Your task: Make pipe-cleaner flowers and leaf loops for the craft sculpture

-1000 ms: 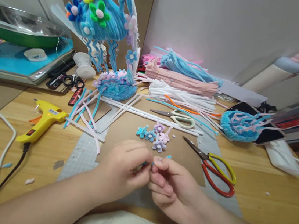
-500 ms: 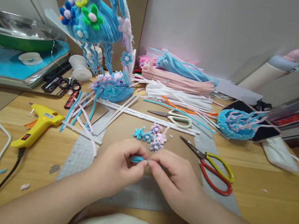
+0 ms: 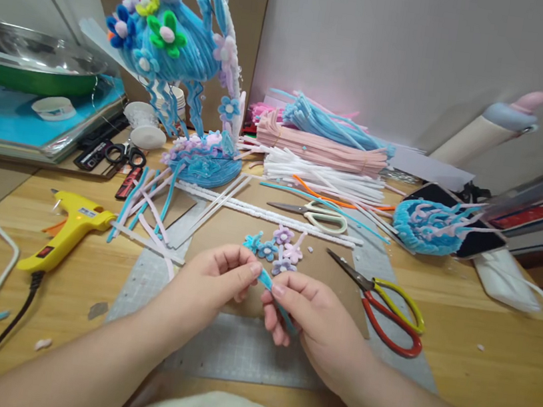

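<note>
Between my two hands is a short blue pipe cleaner (image 3: 265,279), partly covered by fingers. My left hand (image 3: 221,277) is closed, pinching its upper end between thumb and forefinger. My right hand (image 3: 316,317) pinches it lower down, and its tail passes under the palm and fingers. Just beyond the fingertips, small pipe-cleaner flowers lie on a brown cardboard sheet (image 3: 333,266): blue flowers (image 3: 267,250), a purple flower (image 3: 283,235), a pink flower (image 3: 293,252) and a lilac flower (image 3: 283,265).
Red-and-yellow-handled scissors (image 3: 388,307) lie right of my hands, white-handled scissors (image 3: 325,217) beyond. A yellow glue gun (image 3: 70,229) rests at left near cut pipe cleaners (image 3: 150,206). Pipe-cleaner bundles (image 3: 324,150) and a tall blue flowered ornament (image 3: 187,43) stand behind. A grey cutting mat (image 3: 250,355) lies underneath.
The blue pipe cleaner was a bent loop inside my left hand. Now it stretches out between both hands, its tail under my right palm. My right fingers have spread slightly lower.
</note>
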`<action>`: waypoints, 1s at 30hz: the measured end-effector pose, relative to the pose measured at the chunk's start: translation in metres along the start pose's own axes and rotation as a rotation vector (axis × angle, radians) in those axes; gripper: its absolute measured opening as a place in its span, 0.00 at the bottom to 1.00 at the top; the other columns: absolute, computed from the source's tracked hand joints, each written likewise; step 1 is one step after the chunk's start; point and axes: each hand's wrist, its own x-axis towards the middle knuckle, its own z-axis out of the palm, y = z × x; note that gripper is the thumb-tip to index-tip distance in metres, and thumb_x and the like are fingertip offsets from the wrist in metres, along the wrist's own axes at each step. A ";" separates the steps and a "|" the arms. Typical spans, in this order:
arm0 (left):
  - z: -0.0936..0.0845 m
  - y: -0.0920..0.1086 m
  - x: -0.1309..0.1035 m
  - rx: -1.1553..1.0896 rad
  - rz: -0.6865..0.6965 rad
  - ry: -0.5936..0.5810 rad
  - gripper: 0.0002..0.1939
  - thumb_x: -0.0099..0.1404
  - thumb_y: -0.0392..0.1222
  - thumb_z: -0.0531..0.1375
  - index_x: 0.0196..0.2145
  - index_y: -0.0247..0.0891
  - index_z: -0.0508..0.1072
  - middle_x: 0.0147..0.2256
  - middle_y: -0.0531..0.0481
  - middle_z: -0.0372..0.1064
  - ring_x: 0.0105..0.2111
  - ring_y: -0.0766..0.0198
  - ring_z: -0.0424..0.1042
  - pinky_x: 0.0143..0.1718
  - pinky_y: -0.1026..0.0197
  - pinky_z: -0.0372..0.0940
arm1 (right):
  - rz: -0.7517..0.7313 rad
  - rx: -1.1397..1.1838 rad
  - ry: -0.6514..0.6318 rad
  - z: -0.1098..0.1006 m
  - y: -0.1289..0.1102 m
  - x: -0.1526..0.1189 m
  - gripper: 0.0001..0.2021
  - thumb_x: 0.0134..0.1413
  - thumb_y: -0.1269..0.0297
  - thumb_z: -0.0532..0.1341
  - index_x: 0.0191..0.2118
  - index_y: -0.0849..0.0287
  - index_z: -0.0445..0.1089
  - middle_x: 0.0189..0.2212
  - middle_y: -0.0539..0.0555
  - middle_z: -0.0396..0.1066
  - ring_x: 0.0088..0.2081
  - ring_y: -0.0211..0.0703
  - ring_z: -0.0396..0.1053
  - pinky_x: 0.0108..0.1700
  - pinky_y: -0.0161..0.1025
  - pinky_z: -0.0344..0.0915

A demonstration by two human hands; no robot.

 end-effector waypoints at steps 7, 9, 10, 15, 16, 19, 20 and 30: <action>0.001 -0.007 0.003 -0.025 0.026 -0.087 0.12 0.54 0.43 0.65 0.25 0.35 0.65 0.20 0.57 0.65 0.21 0.72 0.63 0.25 0.68 0.57 | -0.048 -0.067 -0.033 0.004 0.006 0.001 0.13 0.54 0.56 0.58 0.29 0.62 0.63 0.19 0.47 0.67 0.17 0.29 0.61 0.21 0.29 0.56; 0.002 -0.009 0.003 -0.065 0.021 -0.144 0.11 0.56 0.43 0.63 0.26 0.35 0.65 0.19 0.57 0.66 0.21 0.70 0.66 0.25 0.67 0.59 | -0.062 -0.057 -0.035 0.005 0.007 0.001 0.12 0.54 0.56 0.58 0.29 0.61 0.62 0.19 0.47 0.68 0.16 0.30 0.62 0.20 0.29 0.57; 0.002 -0.010 0.003 -0.093 0.022 -0.192 0.10 0.58 0.42 0.61 0.27 0.36 0.64 0.18 0.56 0.66 0.20 0.68 0.68 0.26 0.65 0.60 | -0.067 -0.037 -0.040 0.004 0.008 0.002 0.12 0.54 0.57 0.58 0.29 0.61 0.62 0.18 0.47 0.68 0.16 0.30 0.62 0.20 0.29 0.57; 0.003 -0.012 0.003 -0.207 0.041 -0.365 0.05 0.64 0.39 0.54 0.31 0.37 0.63 0.19 0.53 0.69 0.23 0.60 0.73 0.30 0.60 0.63 | -0.097 0.085 -0.054 0.002 0.010 0.002 0.11 0.55 0.59 0.58 0.28 0.62 0.64 0.17 0.48 0.69 0.14 0.29 0.61 0.17 0.27 0.56; 0.003 -0.012 0.003 -0.207 0.039 -0.371 0.05 0.65 0.39 0.53 0.31 0.37 0.63 0.19 0.53 0.69 0.23 0.61 0.74 0.30 0.61 0.62 | -0.107 0.097 -0.047 0.003 0.010 0.002 0.11 0.55 0.59 0.59 0.28 0.62 0.64 0.17 0.48 0.69 0.14 0.29 0.61 0.17 0.27 0.56; 0.001 -0.011 0.002 -0.173 0.027 -0.374 0.07 0.66 0.40 0.53 0.31 0.36 0.64 0.20 0.52 0.70 0.24 0.63 0.72 0.31 0.63 0.59 | -0.124 0.124 -0.024 0.004 0.011 0.001 0.11 0.54 0.60 0.59 0.28 0.62 0.65 0.17 0.47 0.69 0.15 0.28 0.61 0.18 0.26 0.58; 0.000 -0.010 0.001 -0.158 0.021 -0.369 0.07 0.65 0.41 0.54 0.31 0.36 0.65 0.20 0.52 0.70 0.24 0.64 0.71 0.31 0.63 0.58 | -0.123 0.130 -0.018 0.005 0.011 0.000 0.11 0.54 0.59 0.59 0.28 0.62 0.65 0.16 0.47 0.68 0.14 0.28 0.61 0.18 0.26 0.58; -0.004 -0.006 0.002 -0.117 -0.001 -0.167 0.11 0.57 0.45 0.63 0.27 0.35 0.67 0.23 0.56 0.63 0.24 0.70 0.62 0.28 0.67 0.56 | -0.112 -0.131 0.008 0.002 0.002 -0.003 0.14 0.50 0.56 0.61 0.24 0.62 0.63 0.15 0.47 0.66 0.14 0.29 0.59 0.18 0.27 0.55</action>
